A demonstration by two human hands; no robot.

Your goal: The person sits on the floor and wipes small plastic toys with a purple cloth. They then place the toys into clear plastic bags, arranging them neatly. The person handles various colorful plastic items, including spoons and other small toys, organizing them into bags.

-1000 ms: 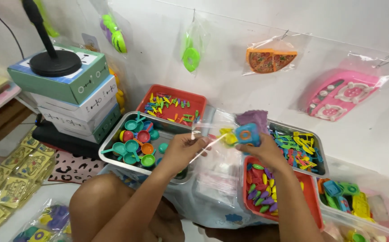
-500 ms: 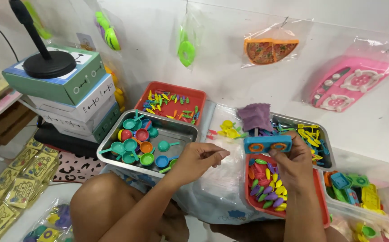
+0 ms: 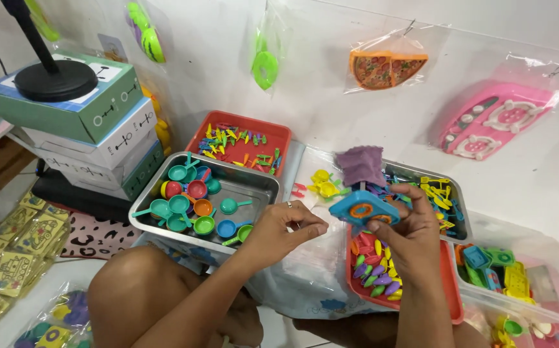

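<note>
Right hand: the right hand [image 3: 408,235] is curled around a flat blue plastic toy stove top with orange rings [image 3: 363,209], thumb and fingers pinching its near edge.
Left hand: the left hand [image 3: 282,232] has its fingertips pinched narrowly together just left of the stove top; whether it holds anything small I cannot tell.
Toy stove: held tilted above the gap between the trays, over a clear plastic bag [image 3: 311,270] on the lap; two round orange burners show on its blue face.
Below the right hand: a red plastic tray of small coloured oval pieces [image 3: 373,280].
Left of the hands: a steel tray of tiny teal, red and green toy pans [image 3: 195,203].
Behind: a red tray of small coloured cutlery [image 3: 240,143]; a purple piece [image 3: 360,165] sits on a second steel tray.
Wall packages: clear hanging bags holding an orange toy pizza [image 3: 385,67], a pink toy cooker [image 3: 495,122] and a green ring [image 3: 265,67].
Far left: stacked green and white cardboard boxes [image 3: 89,125] under a round black stand base [image 3: 55,80].
</note>
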